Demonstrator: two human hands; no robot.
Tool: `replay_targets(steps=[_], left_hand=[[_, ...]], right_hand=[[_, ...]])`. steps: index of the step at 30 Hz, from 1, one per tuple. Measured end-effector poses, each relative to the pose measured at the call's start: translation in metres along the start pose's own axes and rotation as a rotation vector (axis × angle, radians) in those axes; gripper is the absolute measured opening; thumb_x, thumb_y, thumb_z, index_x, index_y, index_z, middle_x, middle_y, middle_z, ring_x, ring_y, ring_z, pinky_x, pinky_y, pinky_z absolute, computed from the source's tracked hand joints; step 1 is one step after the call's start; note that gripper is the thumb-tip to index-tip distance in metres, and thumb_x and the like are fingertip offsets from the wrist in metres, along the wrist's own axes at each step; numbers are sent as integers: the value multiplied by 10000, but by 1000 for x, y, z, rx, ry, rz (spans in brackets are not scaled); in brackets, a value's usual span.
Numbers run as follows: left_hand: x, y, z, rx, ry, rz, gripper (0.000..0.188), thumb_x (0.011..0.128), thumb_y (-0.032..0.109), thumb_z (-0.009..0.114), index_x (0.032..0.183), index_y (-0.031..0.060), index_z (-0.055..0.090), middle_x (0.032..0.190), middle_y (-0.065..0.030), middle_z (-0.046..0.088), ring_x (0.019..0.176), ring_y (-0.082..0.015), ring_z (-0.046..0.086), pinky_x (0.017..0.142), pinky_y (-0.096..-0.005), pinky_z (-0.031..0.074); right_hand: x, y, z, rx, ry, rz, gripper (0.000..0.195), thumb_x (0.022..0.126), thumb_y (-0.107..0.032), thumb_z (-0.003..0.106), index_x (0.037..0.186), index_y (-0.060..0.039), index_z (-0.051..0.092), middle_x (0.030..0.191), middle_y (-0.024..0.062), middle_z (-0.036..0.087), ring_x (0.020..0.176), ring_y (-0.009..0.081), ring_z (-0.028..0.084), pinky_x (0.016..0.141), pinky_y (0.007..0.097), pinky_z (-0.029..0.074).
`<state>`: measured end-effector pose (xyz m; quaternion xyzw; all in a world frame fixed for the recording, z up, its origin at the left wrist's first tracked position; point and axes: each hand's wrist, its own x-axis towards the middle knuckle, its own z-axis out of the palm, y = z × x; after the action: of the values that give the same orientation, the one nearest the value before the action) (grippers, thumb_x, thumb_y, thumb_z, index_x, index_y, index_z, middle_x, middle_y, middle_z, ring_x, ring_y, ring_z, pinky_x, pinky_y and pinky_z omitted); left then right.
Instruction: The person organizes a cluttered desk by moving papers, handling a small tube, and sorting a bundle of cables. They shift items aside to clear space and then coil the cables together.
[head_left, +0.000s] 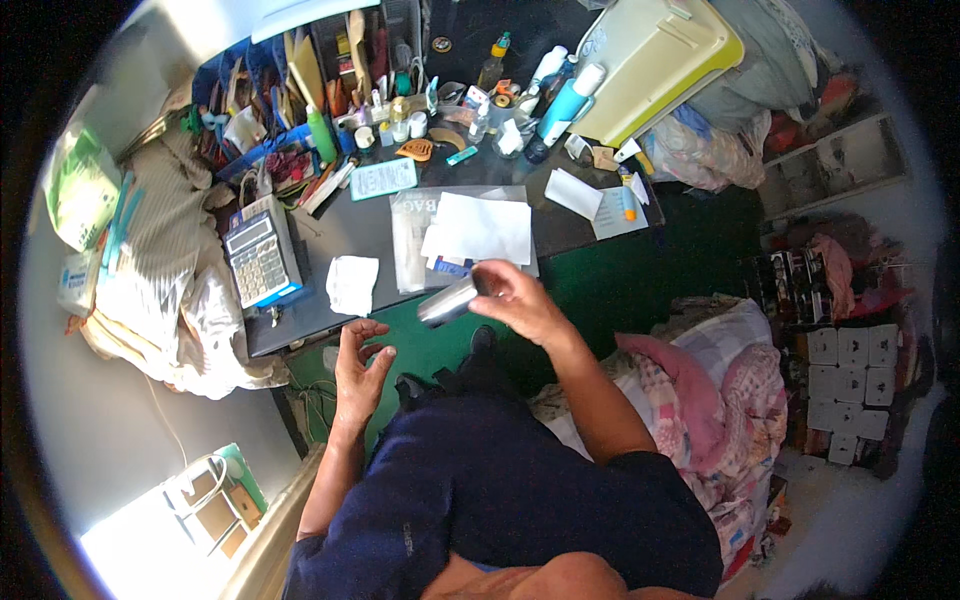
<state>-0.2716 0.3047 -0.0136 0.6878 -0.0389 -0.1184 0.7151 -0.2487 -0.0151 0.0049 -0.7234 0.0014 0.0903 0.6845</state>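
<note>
My right hand (517, 300) grips a shiny metal cylinder (448, 301) by its dark end and holds it tilted over the desk's front edge. What kind of container it is, I cannot tell. Left of it, my left hand (363, 364) hangs in the air with fingers curved apart and nothing between them. A creased white paper (352, 286) lies on the dark desk (315, 232) just beyond that hand. Behind the cylinder, white sheets (484, 227) rest on a clear plastic bag (409, 240) bearing print.
A large calculator (262, 255) stands at the desk's left. Bottles, including a green one (321, 135) and a blue one (570, 101), crowd the back beside a cream plastic bin (652, 67). Folded white paper (573, 193) lies right. Pink patterned bedding (697, 405) is piled beside me.
</note>
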Motion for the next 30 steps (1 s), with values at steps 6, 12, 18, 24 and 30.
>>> replay_targets(steps=[6, 12, 18, 24, 30], left_hand=[[33, 9, 53, 112, -5, -44, 397, 970, -18, 676, 1340, 30, 540, 1292, -125, 630, 1229, -211, 619, 1010, -377, 541], [56, 14, 95, 163, 33, -99, 410, 976, -16, 675, 1361, 15, 537, 1278, -136, 648, 1207, -201, 634, 998, -343, 545], [52, 4, 123, 191, 154, -200, 386, 967, -33, 666, 1335, 14, 561, 1265, -131, 652, 1191, -196, 638, 981, -334, 552], [40, -2, 136, 170, 232, -227, 385, 964, -38, 660, 1333, 8, 561, 1260, -124, 653, 1197, -200, 640, 983, -337, 549], [43, 3, 146, 174, 290, -245, 378, 967, -20, 661, 1331, 5, 561, 1257, -122, 659, 1207, -197, 638, 996, -343, 535]], right_hand=[[17, 5, -161, -517, 413, -62, 677, 863, -286, 869, 1418, -11, 596, 1307, 182, 658, 1133, 294, 661, 964, 435, 552], [58, 7, -307, -932, 653, 20, 707, 806, -281, 887, 1396, -39, 583, 1314, 224, 631, 1190, 410, 634, 1026, 483, 522], [119, 74, -418, -1022, 746, 49, 672, 801, -222, 884, 1381, -20, 609, 1336, 240, 663, 1227, 413, 646, 1059, 471, 515], [165, 109, -463, -973, 734, 163, 682, 797, -284, 871, 1367, -16, 611, 1325, 250, 657, 1232, 419, 638, 1052, 488, 514], [188, 134, -476, -1072, 763, 146, 632, 790, -283, 875, 1318, -17, 653, 1269, 244, 702, 1203, 409, 666, 1050, 472, 518]])
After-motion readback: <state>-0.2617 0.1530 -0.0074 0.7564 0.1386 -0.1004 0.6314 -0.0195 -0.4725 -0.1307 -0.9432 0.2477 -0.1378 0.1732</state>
